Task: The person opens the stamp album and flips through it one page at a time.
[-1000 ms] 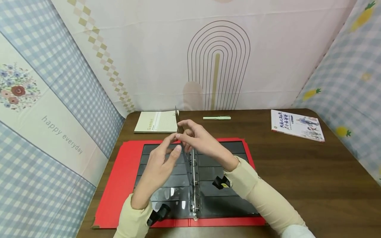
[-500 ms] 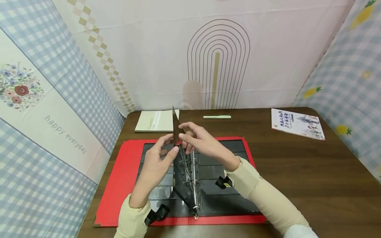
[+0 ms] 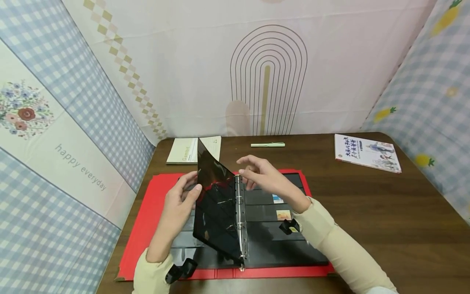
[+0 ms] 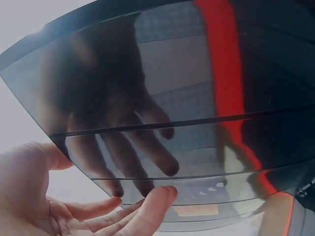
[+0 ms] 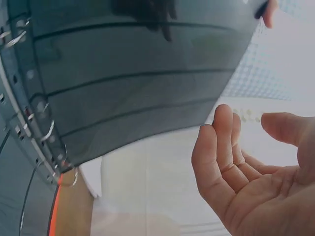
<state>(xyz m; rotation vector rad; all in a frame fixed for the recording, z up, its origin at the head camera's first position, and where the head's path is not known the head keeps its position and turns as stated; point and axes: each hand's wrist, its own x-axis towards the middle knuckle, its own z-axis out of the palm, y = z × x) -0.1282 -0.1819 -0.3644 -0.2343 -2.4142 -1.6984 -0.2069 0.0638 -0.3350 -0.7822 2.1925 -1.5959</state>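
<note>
A red ring binder lies spread on the table with black pocket pages. My left hand pinches the outer edge of one black album page, which stands raised and slanted left of the metal rings. In the left wrist view the thumb lies along the page's edge, and the glossy sheet mirrors a hand. My right hand is held above the upper end of the rings, holding nothing, its fingers loosely bent. Two small stamp-like pieces, one blue and one orange, show in the right-hand page's pockets.
Behind the binder lie a pale notebook at the left and a light green pen. A white picture booklet sits at the far right of the brown table. Patterned cloths hang around three sides.
The raised page has swung left, guided by my left hand. My right hand has let go of it and drawn right. The blue and orange pieces have come into view.
</note>
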